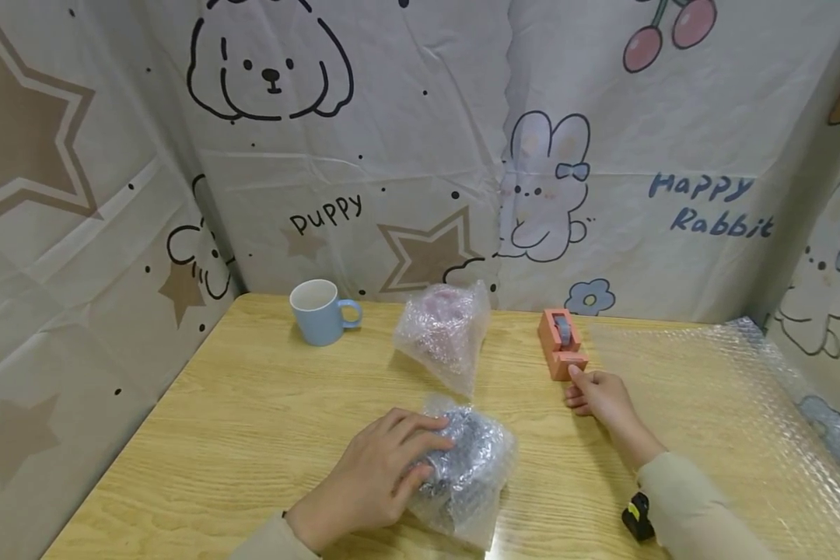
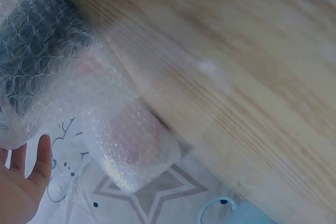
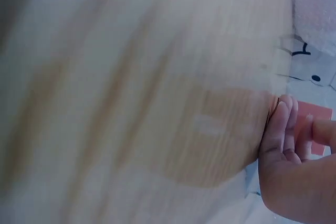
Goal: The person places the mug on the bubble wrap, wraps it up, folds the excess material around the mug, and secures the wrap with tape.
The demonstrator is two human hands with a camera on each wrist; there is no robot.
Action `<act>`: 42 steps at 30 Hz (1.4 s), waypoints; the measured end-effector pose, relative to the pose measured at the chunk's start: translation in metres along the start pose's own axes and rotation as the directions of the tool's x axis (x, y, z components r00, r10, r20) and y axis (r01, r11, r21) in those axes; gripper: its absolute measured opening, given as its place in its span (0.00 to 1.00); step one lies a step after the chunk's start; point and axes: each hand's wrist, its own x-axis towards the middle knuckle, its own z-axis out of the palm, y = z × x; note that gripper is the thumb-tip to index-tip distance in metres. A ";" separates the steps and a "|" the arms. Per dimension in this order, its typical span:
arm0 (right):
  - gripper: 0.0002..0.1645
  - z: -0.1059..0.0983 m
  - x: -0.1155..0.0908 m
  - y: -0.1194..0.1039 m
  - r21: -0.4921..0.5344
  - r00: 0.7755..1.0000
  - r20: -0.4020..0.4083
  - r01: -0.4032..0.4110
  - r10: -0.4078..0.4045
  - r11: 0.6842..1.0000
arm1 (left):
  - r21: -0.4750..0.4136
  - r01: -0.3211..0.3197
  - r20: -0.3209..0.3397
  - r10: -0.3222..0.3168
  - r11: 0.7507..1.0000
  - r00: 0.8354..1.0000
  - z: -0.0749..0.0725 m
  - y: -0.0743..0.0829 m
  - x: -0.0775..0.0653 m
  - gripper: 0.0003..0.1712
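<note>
A dark bluish object wrapped in bubble wrap (image 1: 472, 459) lies on the table at the front centre. Over its left side rests my left hand (image 1: 381, 467), fingers spread on the wrap and thumb lower down. The left wrist view shows that bundle close up, with fingertips at the wrap's edge. Farther right, my right hand (image 1: 602, 400) pinches at the front end of a coral tape dispenser (image 1: 547, 338) holding a tape roll (image 1: 562, 330). From the right wrist, the dispenser (image 3: 320, 111) is partly hidden behind the fingers. Any loose tape end is too small to tell.
A second bubble-wrapped bundle (image 1: 442, 323), pinkish inside, stands behind the first. A light blue mug (image 1: 320, 323) is at the back left. A large bubble wrap sheet (image 1: 714, 389) covers the table's right side. A small black-and-yellow object (image 1: 637, 517) is beside the right sleeve.
</note>
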 end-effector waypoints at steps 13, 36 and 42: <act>0.28 -0.001 0.006 0.001 0.041 1.000 0.019 -0.009 0.009 0.999 | -0.021 0.004 0.003 -0.004 1.000 1.000 0.001 0.001 0.000 0.16; 0.17 0.001 -0.025 -0.003 -0.152 0.971 0.147 0.210 -0.188 0.966 | -0.097 0.092 0.032 -0.089 0.991 0.996 0.001 0.001 -0.003 0.17; 0.17 0.001 -0.046 -0.018 -0.208 0.945 0.183 0.306 -0.270 0.929 | -0.189 0.106 0.032 -0.102 0.976 0.994 -0.002 0.001 -0.003 0.19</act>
